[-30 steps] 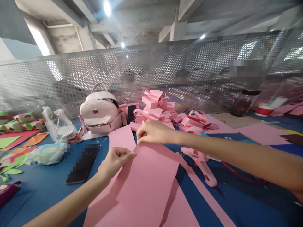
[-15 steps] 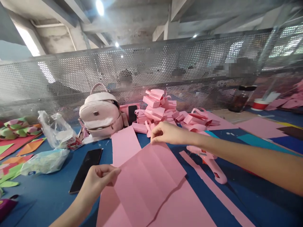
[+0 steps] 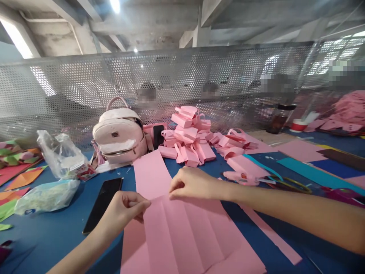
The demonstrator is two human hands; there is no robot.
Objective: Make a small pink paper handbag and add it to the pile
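Note:
A pink paper sheet with several parallel creases hangs between my two hands, over more pink paper on the table. My left hand pinches its upper left corner between thumb and fingers. Farther along the top edge, my right hand grips the sheet, fingers closed. Beyond them lies a flat pink paper strip. A pink glue gun rests behind my right forearm, partly covered by it. One long narrow pink strip lies to the right of the sheet.
A pile of folded pink paper pieces stands at the back, beside a pale pink backpack. A black phone lies left of my hands, near plastic bags. Coloured sheets and a dark-lidded jar are at right. A perforated metal screen closes the back.
The creased sheet has been lowered and turned, its top edge now nearly level. My right hand has come down and closer to my left hand. The view has shifted slightly right.

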